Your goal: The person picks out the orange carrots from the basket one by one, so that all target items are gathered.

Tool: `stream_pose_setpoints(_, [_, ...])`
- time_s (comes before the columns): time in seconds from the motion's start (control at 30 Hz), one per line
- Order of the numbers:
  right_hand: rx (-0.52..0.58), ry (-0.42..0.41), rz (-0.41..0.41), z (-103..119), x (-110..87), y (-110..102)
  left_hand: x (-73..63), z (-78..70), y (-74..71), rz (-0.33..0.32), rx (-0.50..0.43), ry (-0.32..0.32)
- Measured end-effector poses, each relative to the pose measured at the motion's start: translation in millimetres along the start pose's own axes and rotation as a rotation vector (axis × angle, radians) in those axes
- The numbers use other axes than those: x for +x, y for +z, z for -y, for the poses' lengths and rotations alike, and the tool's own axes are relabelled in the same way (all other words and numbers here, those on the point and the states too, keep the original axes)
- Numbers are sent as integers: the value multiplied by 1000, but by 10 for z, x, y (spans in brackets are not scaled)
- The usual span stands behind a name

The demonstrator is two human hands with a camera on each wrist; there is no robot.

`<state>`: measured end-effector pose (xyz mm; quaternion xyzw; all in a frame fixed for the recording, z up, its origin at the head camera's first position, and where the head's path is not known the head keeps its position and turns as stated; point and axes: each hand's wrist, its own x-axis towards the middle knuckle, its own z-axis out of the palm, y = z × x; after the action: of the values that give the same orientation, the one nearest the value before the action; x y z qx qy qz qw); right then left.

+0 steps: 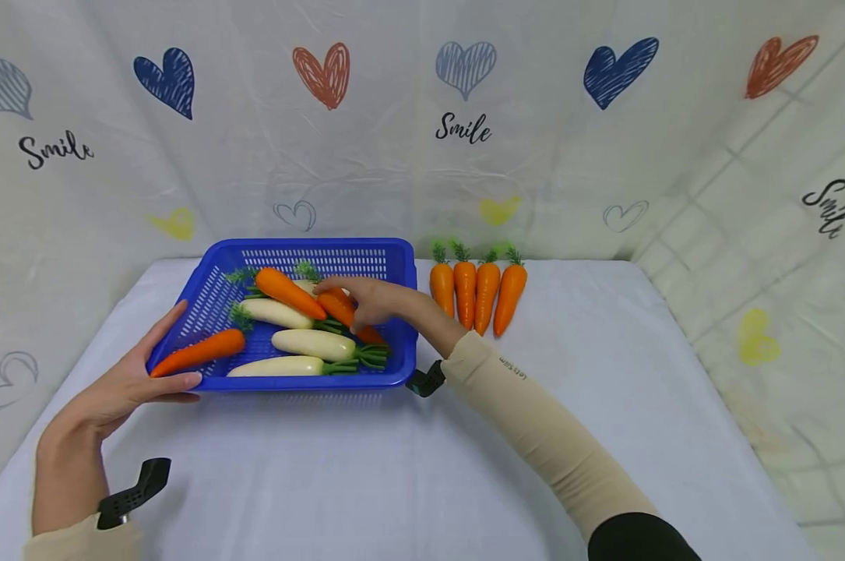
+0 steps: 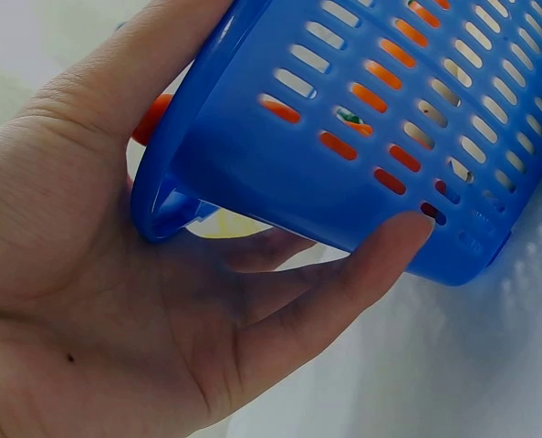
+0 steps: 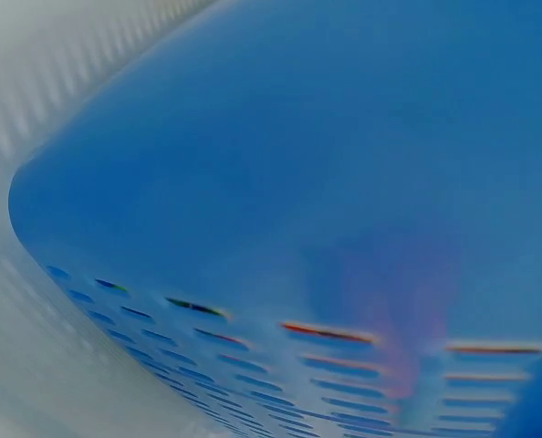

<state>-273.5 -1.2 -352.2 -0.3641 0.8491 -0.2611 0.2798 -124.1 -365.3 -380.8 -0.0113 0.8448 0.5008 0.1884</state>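
Observation:
A blue plastic basket (image 1: 289,383) stands on the table, holding orange carrots and white radishes. My left hand (image 1: 129,382) grips its left front corner, thumb at the front rim and fingers along the left side; the left wrist view shows this hand (image 2: 189,301) around the rim. Inside the basket, my right hand (image 1: 371,300) holds a carrot (image 1: 336,307) with curled fingers. Left of it lies another carrot (image 1: 289,293), with a third carrot (image 1: 205,352) near the left corner. White radishes (image 1: 313,344) lie beneath and in front. The basket wall (image 3: 253,137) hides my right hand in the right wrist view.
Several carrots (image 1: 466,292) lie in a row right of the basket, green tops toward the back. A white cloth (image 1: 310,475) covers the table. Behind it hangs a pale sheet (image 1: 387,164) printed with hearts.

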Motion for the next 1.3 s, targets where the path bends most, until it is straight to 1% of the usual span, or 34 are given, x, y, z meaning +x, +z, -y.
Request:
stream_pose_setpoints(0.23, [120, -26, -90, -26, -51, -7, 5, -6, -8, 10, -7, 0])
stream_pose_setpoints(0.4, [199, -95, -179, -44, -60, -7, -12, 43, -38, 16, -6, 0])
stream_pose_setpoints(0.5, [216, -140, -245, -42, -63, 2, -31, 75, -48, 13, -4, -4])
stream_pose_setpoints(0.67, [253, -143, -343, -58, -112, 8, -18, 74, -13, 15, -17, -5])
stream_pose_setpoints(0.8, [332, -157, -418, -106, -182, -6, 30, 53, 8, 20, -12, 7])
stream_pose_setpoints(0.87, [371, -168, -446, -120, -204, -7, 32, 62, 8, 20, -7, 7])
stream_pose_setpoints(0.97, [427, -189, -465, -143, -241, -17, 35, 70, 9, 22, -3, 2])
stream_pose_setpoints(1.1, [492, -217, -467, -169, -294, -40, 29, 66, 6, 20, -4, 1])
stream_pose_setpoints(1.3, [557, -218, -466, -228, -371, -85, 15, 39, -1, 11, -12, 1])
